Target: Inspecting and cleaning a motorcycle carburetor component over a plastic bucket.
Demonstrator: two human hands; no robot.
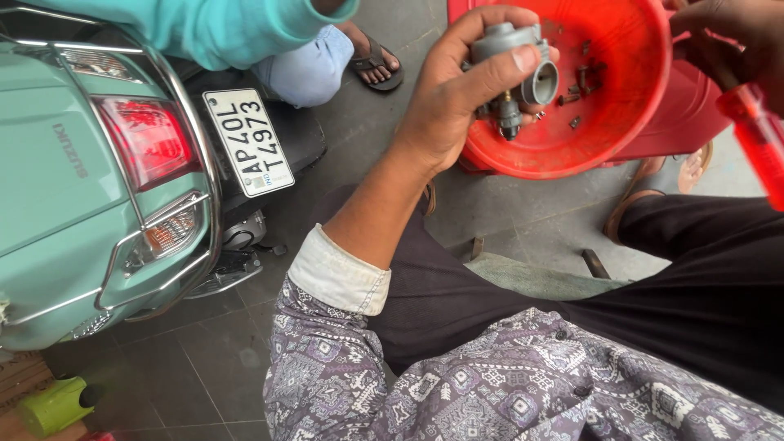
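Head view: carburetor in our left hand, red-handled tool in our right.

We hold a grey cast-metal carburetor [513, 73] in our left hand [453, 98], fingers wrapped behind it and thumb pressed across its round bore, above the near rim of a glossy red plastic basin [572, 151]. Small dark metal screws and fittings [581, 82] lie loose inside the basin. Our right hand [731, 41], at the upper right edge, is closed around a screwdriver with a translucent red handle [755, 135], just beside the basin and apart from the carburetor. To the left stands a mint-green scooter [57, 212] with chrome guard rail and red tail lamp [147, 139]. Another person's sandalled foot [374, 61] rests on grey floor tiles.
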